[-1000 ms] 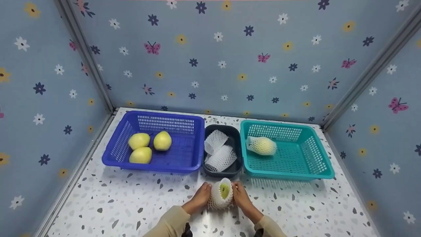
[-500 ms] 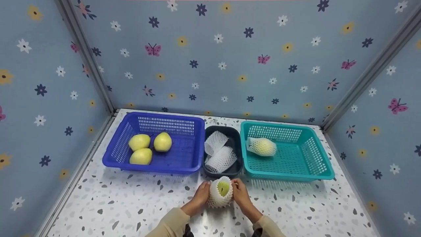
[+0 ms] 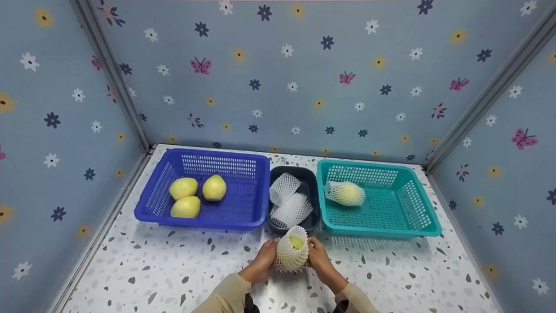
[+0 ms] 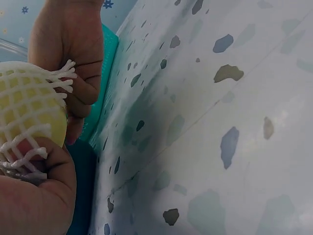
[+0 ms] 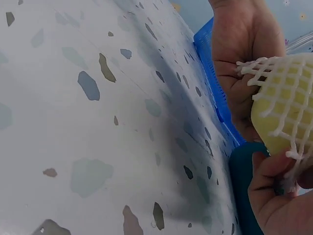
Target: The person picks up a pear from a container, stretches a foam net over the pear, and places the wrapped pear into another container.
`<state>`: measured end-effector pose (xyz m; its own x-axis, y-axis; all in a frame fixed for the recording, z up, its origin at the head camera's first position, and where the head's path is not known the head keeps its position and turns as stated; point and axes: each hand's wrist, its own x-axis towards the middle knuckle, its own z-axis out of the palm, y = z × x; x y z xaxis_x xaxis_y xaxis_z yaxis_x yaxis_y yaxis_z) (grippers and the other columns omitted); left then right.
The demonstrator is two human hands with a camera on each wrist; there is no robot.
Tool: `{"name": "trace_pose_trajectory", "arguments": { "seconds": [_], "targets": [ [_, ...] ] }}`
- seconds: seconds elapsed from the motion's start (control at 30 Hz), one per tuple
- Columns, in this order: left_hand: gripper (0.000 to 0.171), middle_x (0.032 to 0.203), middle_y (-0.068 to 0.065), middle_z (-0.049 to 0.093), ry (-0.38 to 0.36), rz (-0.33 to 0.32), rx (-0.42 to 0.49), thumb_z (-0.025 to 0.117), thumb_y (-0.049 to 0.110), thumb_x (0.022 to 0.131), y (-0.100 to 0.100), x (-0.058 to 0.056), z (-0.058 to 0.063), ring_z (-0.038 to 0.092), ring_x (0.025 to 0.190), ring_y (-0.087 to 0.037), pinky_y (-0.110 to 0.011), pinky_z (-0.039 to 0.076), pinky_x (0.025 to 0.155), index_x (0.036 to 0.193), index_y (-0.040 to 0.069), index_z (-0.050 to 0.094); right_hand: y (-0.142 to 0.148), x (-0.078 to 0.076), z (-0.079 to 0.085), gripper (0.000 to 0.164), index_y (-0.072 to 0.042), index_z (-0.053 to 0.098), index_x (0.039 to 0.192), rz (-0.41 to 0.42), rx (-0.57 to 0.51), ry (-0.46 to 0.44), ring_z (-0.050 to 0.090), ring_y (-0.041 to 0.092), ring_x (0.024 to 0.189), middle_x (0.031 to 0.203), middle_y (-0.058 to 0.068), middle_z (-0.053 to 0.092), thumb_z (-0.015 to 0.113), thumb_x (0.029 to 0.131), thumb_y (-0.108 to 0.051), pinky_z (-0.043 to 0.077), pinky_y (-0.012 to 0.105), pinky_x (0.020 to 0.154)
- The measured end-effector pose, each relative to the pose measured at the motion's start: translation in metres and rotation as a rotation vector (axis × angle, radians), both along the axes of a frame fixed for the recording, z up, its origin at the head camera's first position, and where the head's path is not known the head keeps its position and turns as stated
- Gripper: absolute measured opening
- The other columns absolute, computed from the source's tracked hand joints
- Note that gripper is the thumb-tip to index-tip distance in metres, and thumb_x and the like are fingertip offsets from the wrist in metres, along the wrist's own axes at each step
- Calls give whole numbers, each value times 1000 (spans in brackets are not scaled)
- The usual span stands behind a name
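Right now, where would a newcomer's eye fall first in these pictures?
Probably on the bright blue basket at left, holding three bare yellow fruits, and the teal basket at right, holding one netted fruit. Front and centre in the head view, the person's left grip and right grip pinch white netting around a yellow fruit.

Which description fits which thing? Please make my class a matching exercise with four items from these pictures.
Things:
1. Dark tray
2. Left hand
3. Blue basket
4. Teal basket

Descriptions:
A. Contains three bare fruits
B. Contains one sleeved fruit
C. Contains white mesh sleeves
D. Helps hold a partly sleeved fruit

Pairs: 1-C, 2-D, 3-A, 4-B
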<state>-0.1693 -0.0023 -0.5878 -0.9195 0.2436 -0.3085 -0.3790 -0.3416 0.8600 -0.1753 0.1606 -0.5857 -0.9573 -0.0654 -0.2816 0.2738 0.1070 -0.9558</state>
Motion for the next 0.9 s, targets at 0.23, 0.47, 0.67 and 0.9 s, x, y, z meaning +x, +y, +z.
{"name": "trace_pose_trajectory", "arguments": {
  "seconds": [0.23, 0.47, 0.67, 0.9],
  "targets": [
    [34, 84, -2, 51, 8, 57, -47, 28, 24, 97, 5, 0, 1, 49, 75, -12, -25, 42, 67, 112, -4, 41, -2, 1, 0, 23, -3, 46, 99, 0, -114, 17, 44, 9, 53, 69, -1, 50, 46, 90, -24, 38, 23, 48],
    [34, 82, -1, 52, -39, 110, -43, 30, 24, 96, 10, 0, 1, 48, 74, -11, -25, 40, 67, 113, -3, 42, -6, 5, -2, 29, -2, 46, 104, -24, -183, 43, 44, 9, 53, 71, 0, 52, 53, 86, -24, 39, 23, 48],
    [26, 81, 1, 55, -69, 125, 67, 35, 22, 95, 14, -2, 0, 51, 75, -9, -24, 41, 71, 104, 3, 49, -11, 3, -1, 34, 2, 41, 115, -77, -256, -39, 53, 12, 69, 86, 5, 56, 51, 87, -15, 45, 27, 60],
    [22, 85, 2, 61, -70, 124, 193, 47, 23, 91, 14, -1, -2, 56, 80, -8, -24, 44, 76, 99, 8, 60, -10, 3, -4, 37, 4, 39, 118, -51, -310, -59, 51, 10, 62, 75, 2, 55, 50, 89, -17, 44, 25, 57]
  ]
}}
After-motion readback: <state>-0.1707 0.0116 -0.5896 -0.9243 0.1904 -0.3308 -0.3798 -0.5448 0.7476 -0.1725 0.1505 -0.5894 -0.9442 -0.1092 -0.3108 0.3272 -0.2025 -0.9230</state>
